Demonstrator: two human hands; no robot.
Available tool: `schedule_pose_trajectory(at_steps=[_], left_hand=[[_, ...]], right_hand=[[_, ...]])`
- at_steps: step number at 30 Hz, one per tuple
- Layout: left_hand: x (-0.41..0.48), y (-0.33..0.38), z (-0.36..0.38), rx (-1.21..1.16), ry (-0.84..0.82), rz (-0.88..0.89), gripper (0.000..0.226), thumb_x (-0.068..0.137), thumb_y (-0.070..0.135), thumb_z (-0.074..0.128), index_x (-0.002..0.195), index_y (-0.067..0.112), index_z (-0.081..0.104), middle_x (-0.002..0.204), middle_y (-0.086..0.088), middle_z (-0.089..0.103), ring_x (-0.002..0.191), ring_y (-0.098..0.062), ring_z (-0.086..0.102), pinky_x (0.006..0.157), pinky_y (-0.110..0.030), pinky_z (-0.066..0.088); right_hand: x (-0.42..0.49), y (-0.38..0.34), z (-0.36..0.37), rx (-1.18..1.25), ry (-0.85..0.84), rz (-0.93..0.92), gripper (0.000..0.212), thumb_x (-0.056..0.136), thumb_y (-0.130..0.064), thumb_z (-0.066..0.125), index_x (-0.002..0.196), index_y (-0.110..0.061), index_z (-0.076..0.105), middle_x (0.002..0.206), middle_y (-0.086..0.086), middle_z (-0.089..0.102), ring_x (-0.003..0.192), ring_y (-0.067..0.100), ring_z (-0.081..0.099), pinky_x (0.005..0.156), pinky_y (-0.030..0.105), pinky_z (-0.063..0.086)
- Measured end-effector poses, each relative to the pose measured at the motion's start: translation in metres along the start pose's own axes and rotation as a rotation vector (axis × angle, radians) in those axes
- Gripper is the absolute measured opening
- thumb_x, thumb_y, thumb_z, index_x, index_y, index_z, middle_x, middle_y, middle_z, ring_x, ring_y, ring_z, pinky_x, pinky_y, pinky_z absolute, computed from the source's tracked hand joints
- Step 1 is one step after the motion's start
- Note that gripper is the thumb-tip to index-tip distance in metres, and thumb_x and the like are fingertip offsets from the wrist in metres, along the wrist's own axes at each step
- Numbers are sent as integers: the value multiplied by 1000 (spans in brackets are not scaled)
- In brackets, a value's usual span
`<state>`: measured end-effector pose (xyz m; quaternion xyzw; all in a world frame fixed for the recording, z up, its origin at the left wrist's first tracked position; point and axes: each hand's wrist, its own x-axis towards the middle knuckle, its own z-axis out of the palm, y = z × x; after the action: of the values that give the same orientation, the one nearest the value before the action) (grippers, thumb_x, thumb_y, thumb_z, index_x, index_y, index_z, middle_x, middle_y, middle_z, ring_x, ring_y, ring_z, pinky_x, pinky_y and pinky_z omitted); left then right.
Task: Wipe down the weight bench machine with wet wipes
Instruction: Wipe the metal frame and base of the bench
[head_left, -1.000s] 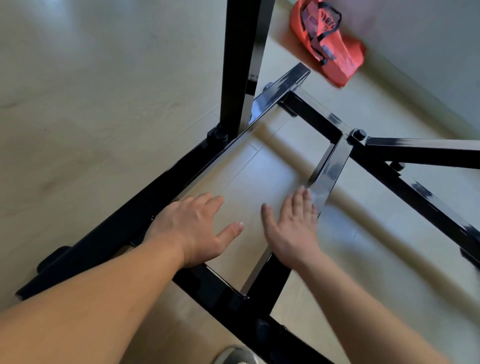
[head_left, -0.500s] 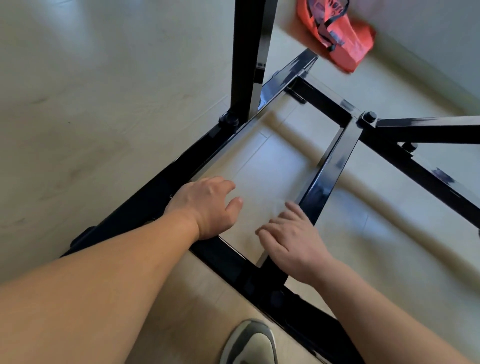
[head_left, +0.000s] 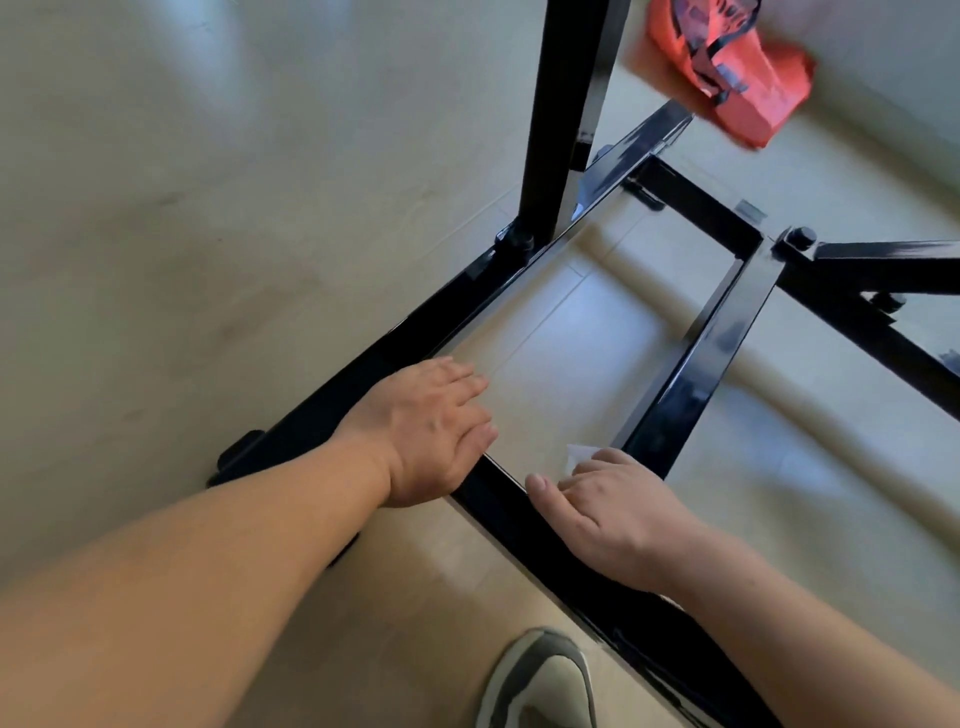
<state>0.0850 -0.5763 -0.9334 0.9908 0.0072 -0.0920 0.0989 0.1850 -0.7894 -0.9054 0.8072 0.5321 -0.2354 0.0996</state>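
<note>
They're down at floor level doing the glossy black steel base frame (head_left: 717, 353) of the bench machine. The right hand (head_left: 618, 519) is on the near crossbar, right by the corner where it meets the right-side rail. Its fingers (head_left: 597, 465) are bent down over a small white wet wipe (head_left: 577, 453) that only just peeks out, thumb sticking out straight. The left hand (head_left: 431, 431) lies flat on the other corner, fingers together and relaxed, looks like it's just bracing.

My guess is the lower frame is mid-wipe. Next it needs a drag along the crossbar or up that rail, then the black upright post (head_left: 566, 104).

The pale beige tiled floor (head_left: 208, 208) is a bit shiny. There's a crumpled orange-red bag with black straps (head_left: 737, 78) by the white wall (head_left: 893, 62).
</note>
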Motion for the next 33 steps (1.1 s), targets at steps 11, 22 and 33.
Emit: schedule_pose_trajectory(at_steps=[11, 22, 33], left_hand=[[-1, -6, 9, 8, 69, 30, 83, 96, 69, 3, 153, 26, 46, 167, 1, 31, 156, -15, 22, 129, -35, 7], [-3, -8, 16, 52, 166, 39, 74, 100, 67, 18, 139, 23, 64, 152, -2, 54, 143, -20, 47, 124, -35, 21], [-2, -7, 15, 114, 188, 45, 62, 100, 62, 35, 120, 20, 76, 128, -4, 72, 118, -24, 67, 111, -37, 29]], right_hand=[[39, 97, -33, -170, 49, 388, 95, 98, -59, -10, 121, -23, 74, 136, -1, 63, 148, 20, 35, 126, 39, 7], [39, 80, -21, -170, 64, 134, 97, 97, -63, -9, 89, -22, 79, 97, -8, 73, 113, 13, 57, 116, 33, 25], [23, 38, -2, -159, 116, 74, 92, 97, -61, -6, 80, -17, 73, 83, 2, 71, 97, 23, 60, 108, 42, 33]])
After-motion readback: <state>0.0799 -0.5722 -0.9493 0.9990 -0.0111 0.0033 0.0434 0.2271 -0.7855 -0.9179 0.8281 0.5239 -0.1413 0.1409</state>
